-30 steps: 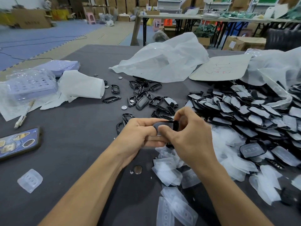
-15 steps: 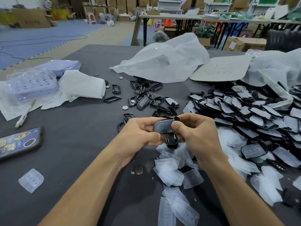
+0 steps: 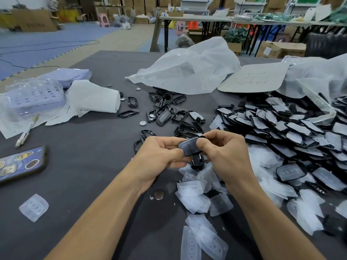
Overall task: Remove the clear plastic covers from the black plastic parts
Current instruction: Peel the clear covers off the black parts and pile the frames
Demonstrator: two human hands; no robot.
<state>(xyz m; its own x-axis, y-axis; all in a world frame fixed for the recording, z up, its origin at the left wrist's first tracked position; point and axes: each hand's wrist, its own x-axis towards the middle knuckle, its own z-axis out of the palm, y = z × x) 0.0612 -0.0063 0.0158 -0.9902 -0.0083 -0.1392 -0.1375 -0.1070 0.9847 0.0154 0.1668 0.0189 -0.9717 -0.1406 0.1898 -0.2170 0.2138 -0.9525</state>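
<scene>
Mid-bench (image 3: 84, 166), just ahead of me, both grips meet on one black part (image 3: 190, 153) with its clear cover (image 3: 186, 145) on top. The left grip (image 3: 161, 152) holds the part's left end, thumb on the cover and fingers curled under. The right grip (image 3: 225, 152) pinches the right end, thumb tip pressed on the cover's edge and forefinger hooked over the far side. The part is off the bench, tilted slightly up to the right. I cannot tell whether the cover has started to lift.

Just below the grips a bare black piece (image 3: 196, 162) shows. I cannot tell whether a finger holds it or it lies on the loose covers (image 3: 195, 196), which are heaped under and near my right wrist and trail toward me.

To the right a big pile (image 3: 291, 128) of covered parts overlaps in rows, partly spilling from a clear bag (image 3: 319, 76). Beyond the grips, bare frames (image 3: 163, 109) are scattered, with a coin cell (image 3: 142, 123) among them and another cell (image 3: 159, 194) near my left wrist. A white bag (image 3: 187, 68) and a card (image 3: 253, 77) lie at the far side.

On the left are a phone (image 3: 20, 164), one lone cover (image 3: 33, 207) near the edge, wrapped purple trays (image 3: 32, 96) and white paper (image 3: 93, 96).
</scene>
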